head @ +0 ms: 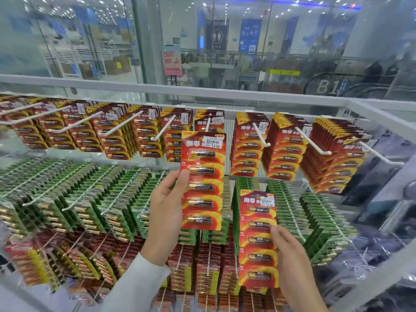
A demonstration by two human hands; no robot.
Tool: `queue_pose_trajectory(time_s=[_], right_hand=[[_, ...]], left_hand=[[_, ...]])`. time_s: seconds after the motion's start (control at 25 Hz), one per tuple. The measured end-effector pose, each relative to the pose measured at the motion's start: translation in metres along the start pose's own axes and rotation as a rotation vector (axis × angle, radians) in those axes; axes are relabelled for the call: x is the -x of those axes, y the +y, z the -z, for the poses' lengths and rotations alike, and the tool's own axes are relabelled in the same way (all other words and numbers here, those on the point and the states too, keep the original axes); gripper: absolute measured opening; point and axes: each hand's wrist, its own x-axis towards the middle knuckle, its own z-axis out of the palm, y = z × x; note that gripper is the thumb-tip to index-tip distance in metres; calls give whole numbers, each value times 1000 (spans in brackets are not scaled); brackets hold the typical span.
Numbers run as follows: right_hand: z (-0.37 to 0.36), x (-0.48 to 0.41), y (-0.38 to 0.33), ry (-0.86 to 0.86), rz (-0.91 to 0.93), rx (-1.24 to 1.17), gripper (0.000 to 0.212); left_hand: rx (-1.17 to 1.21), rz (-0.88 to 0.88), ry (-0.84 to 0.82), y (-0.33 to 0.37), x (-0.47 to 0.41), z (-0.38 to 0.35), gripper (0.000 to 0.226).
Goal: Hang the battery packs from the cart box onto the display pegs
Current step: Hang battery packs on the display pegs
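My left hand point(165, 212) grips a red battery pack point(203, 180) by its left edge and holds it upright in front of the top row, its top just below a white peg point(208, 124). That peg carries a few red packs behind it. My right hand point(292, 264) holds a second red battery pack point(257, 239), or a small stack of them, lower and to the right, in front of the green row. Both packs carry a white price sticker. The cart box is out of view.
The white rack point(225, 93) holds a top row of red packs on angled pegs point(261, 135), a middle row of green packs point(90, 199), and a bottom row of red and yellow packs point(202, 266). Glass panels stand behind, and a rack frame on the right.
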Motion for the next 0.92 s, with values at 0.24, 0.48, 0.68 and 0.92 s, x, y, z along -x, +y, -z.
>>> queue_pose_trajectory(time_s=[0.24,0.48,0.68,0.92], right_hand=[[1,0,-5,-36,18,35,17],[-7,19,-43,-127,177,113,27],[-21,31,-75,-113,400,139,26],[-27,25,-76,-68,423,185,27]], left_hand=[[-24,36,22,-7,-5,-1,25],[-124,47,23,-18,-48,-12,30],[-213,12,47,-26,-93,-23,29],[-219,21,55,-39,-130,-31,31]])
